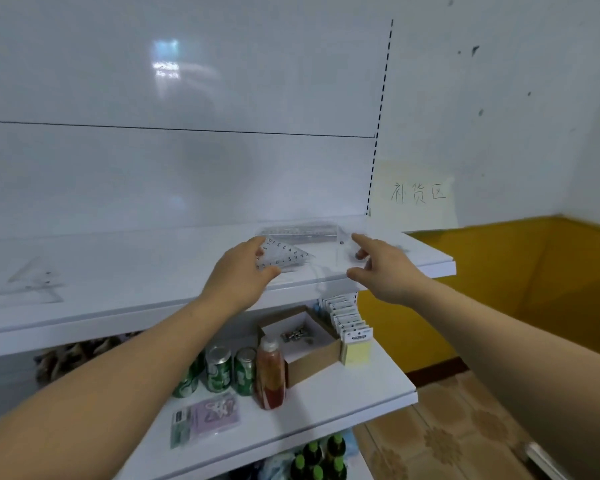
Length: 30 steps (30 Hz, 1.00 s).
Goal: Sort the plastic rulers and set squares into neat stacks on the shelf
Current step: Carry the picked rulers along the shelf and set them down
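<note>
On the white top shelf (146,271), my left hand (243,271) pinches a small clear set square (284,256) between thumb and fingers. My right hand (378,268) reaches over another clear set square (342,252) beside it; whether the fingers touch it I cannot tell. Just behind both lies a stack of clear straight rulers (300,232) along the back panel. Two more clear set squares (35,284) lie apart at the shelf's far left.
The lower shelf (361,386) carries green cans (219,368), a red bottle (271,372), an open cardboard box (312,348), a row of yellow card packs (352,327) and a purple packet (205,419). Green-capped bottles (319,459) stand below. A yellow wall and tiled floor lie right.
</note>
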Available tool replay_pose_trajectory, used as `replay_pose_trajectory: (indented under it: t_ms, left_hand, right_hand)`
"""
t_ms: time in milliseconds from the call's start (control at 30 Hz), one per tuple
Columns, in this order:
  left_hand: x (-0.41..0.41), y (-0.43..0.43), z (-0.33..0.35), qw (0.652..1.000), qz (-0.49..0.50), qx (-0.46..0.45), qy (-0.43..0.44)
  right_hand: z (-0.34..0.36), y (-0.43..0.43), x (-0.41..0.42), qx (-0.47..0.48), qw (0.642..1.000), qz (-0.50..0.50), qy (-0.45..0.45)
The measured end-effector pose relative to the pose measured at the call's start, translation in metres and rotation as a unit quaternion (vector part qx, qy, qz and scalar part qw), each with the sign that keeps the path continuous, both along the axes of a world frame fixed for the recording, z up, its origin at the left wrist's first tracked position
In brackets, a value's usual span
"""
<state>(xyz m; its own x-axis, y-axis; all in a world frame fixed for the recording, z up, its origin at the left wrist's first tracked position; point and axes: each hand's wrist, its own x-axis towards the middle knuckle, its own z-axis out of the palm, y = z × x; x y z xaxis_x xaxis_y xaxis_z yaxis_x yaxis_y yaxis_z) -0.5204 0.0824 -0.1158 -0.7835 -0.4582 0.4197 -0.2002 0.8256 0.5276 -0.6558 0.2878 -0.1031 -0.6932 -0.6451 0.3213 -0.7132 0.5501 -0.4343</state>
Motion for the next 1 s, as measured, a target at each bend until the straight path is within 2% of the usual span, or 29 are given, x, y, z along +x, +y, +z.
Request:
replay_pose_trajectory:
  t_ms: [200, 367, 567, 767, 1000]
  left_hand:
    - [-0.031, -0.028, 0.001, 0.998, 0.042, -0.032, -0.038]
    - [-0.043, -0.043, -0.011, 0.995, 0.039, 0.000, -0.094]
    - [-0.042, -0.043, -0.014, 0.996, 0.019, 0.022, -0.079]
    - [-0.035, -0.040, -0.016, 0.996, 0.050, 0.045, -0.059]
    - [-0.036, -0.037, -0.017, 0.994, 0.084, 0.055, -0.045]
  right_hand:
    - [-0.005, -0.032, -0.030, -0.018, 1.000, 0.017, -0.017]
    - [-0.004, -0.066, -0.050, 0.000, 0.998, 0.058, -0.005]
    - [-0.001, -0.102, -0.062, 0.018, 0.993, 0.113, -0.009]
    - [0.002, -0.134, -0.055, 0.080, 0.981, 0.173, 0.041]
    - [0.004, -0.131, -0.061, 0.134, 0.958, 0.226, 0.113]
